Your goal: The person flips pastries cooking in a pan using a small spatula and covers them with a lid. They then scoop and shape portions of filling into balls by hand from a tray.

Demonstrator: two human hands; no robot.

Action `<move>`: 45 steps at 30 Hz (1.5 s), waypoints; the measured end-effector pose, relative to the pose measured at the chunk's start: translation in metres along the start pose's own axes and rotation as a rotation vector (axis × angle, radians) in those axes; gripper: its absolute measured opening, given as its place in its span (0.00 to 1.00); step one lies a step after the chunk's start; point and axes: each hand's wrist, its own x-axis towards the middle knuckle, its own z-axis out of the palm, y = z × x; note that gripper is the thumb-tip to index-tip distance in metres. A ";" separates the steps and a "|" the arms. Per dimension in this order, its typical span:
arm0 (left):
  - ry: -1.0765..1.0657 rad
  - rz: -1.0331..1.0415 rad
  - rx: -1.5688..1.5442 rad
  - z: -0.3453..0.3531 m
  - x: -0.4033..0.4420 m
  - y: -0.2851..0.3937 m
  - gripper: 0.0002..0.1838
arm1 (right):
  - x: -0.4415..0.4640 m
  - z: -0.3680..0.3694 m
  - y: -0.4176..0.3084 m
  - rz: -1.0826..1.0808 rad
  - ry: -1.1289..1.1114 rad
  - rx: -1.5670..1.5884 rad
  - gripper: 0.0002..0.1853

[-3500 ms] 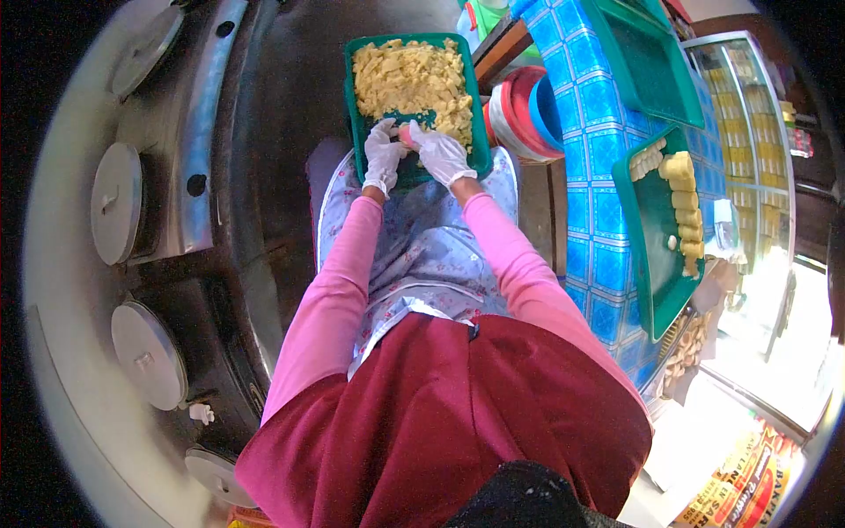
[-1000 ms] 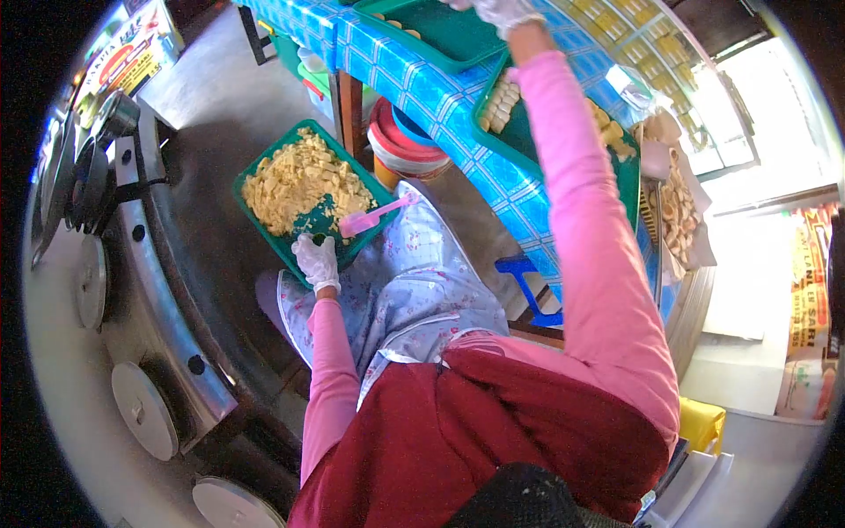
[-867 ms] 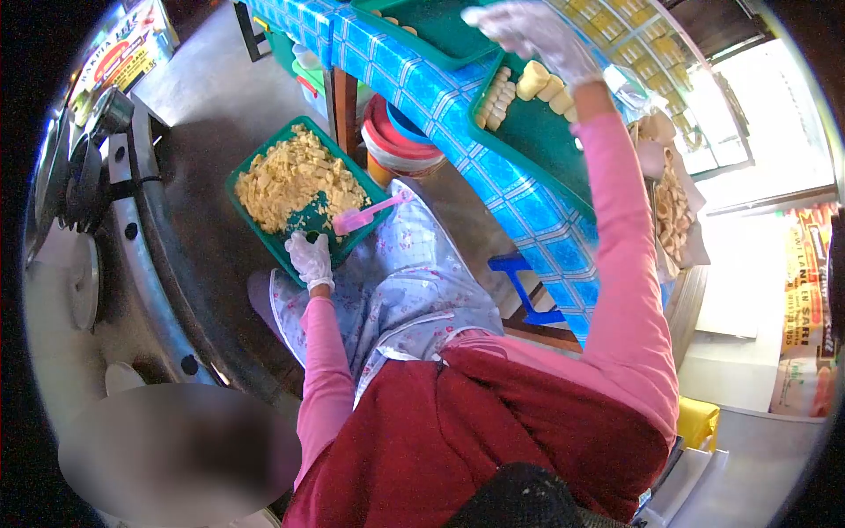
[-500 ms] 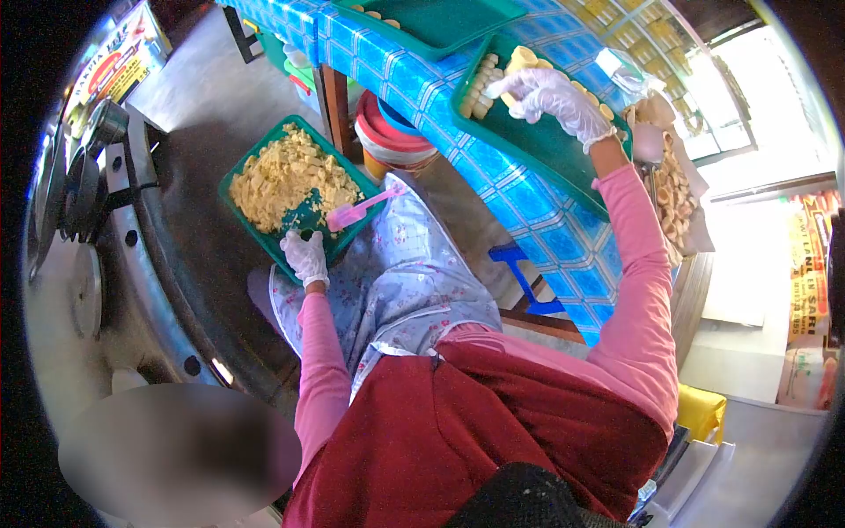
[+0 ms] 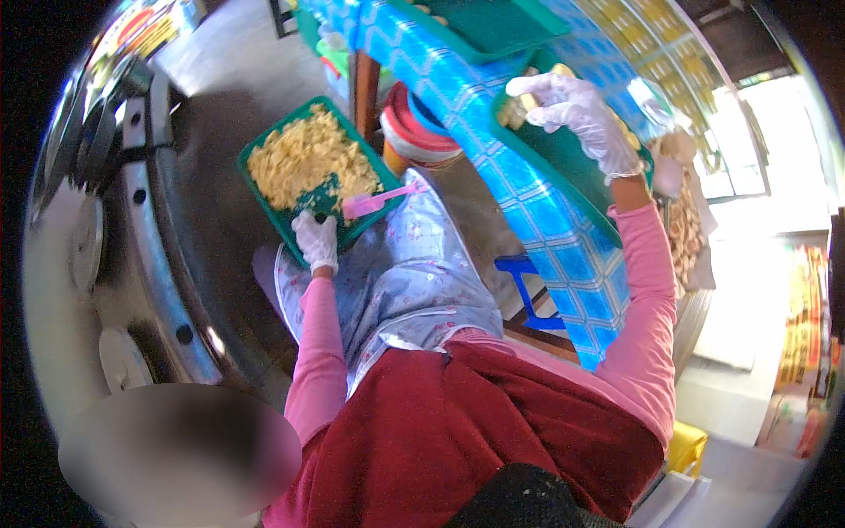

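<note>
My left hand [image 5: 315, 239], in a white glove, rests curled at the near side of a green tray [image 5: 253, 173] on my lap. What its fingers hold is too small to make out. Crumbly yellow mass [image 5: 312, 158] fills much of that tray, and a pink scraper [image 5: 363, 205] lies across its right edge. Over a second green tray [image 5: 563, 172] on the table, my gloved right hand [image 5: 572, 110] has a small pale yellow piece [image 5: 528, 101] between thumb and forefinger. Small pale rolls [image 5: 510, 114] lie just left of it; larger yellow rolls [image 5: 562, 70] are partly hidden behind the hand.
A blue checked cloth [image 5: 480, 132] covers the table, with another green tray [image 5: 493, 31] at its far end. Red and blue tubs [image 5: 418, 136] stand below. A blue stool [image 5: 528, 290] is under the table, and a metal counter [image 5: 163, 264] runs along the left.
My right hand has left the lap tray, gone over the far table tray and come back above the nearer one. The pink scraper now lies on the lap tray's edge. My view has turned.
</note>
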 end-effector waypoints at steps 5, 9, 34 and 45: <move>0.071 0.028 -0.041 0.002 -0.002 -0.006 0.19 | 0.013 0.076 -0.055 -0.032 -0.109 0.208 0.23; 0.080 -0.044 -0.098 -0.003 -0.006 -0.005 0.20 | 0.026 0.172 -0.019 0.007 -0.277 0.321 0.23; -0.035 0.019 -0.057 0.001 -0.002 -0.010 0.24 | -0.039 0.090 -0.021 -0.140 0.252 0.119 0.20; 0.006 -0.009 -0.092 -0.008 -0.006 0.002 0.23 | 0.047 -0.080 -0.004 -0.094 0.168 -0.227 0.21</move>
